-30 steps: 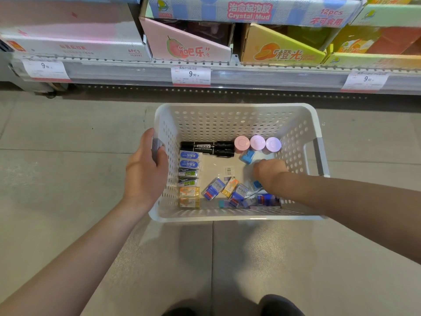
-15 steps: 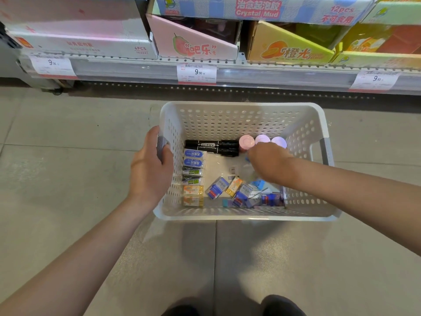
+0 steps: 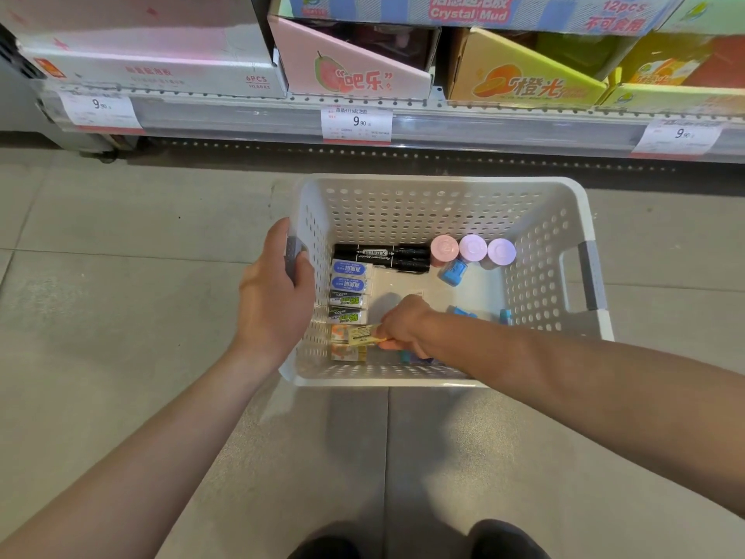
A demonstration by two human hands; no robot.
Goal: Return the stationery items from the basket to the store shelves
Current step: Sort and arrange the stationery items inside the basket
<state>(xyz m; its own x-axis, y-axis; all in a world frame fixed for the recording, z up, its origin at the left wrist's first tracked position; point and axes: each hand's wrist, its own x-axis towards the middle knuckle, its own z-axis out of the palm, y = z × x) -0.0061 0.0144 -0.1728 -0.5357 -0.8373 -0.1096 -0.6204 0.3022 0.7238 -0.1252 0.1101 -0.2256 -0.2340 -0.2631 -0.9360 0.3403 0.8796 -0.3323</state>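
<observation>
A white perforated basket point(image 3: 443, 203) sits on the floor below the store shelf. My left hand point(image 3: 274, 300) grips its grey left handle. Inside the basket my right hand point(image 3: 403, 324) pinches a small yellow eraser pack point(image 3: 363, 336) near the front left corner. Along the left wall lie blue erasers point(image 3: 348, 276) and green-labelled erasers point(image 3: 347, 308), with black markers point(image 3: 383, 256) behind them. Three pastel round-lidded jars point(image 3: 471, 248) stand at the back, a blue item point(image 3: 451, 272) beside them. My right forearm hides several items at the front.
The bottom shelf rail point(image 3: 443, 123) with price tags runs across the top. Display boxes stand on it: a white one point(image 3: 149, 70), a pink one point(image 3: 354, 74), an orange one point(image 3: 524, 84). Grey tiled floor point(image 3: 121, 276) surrounds the basket. My shoes point(image 3: 504, 538) are at the bottom edge.
My right hand moved from the back of the basket near the jars to the front left and now pinches a yellow eraser pack. The left hand stayed on the handle.
</observation>
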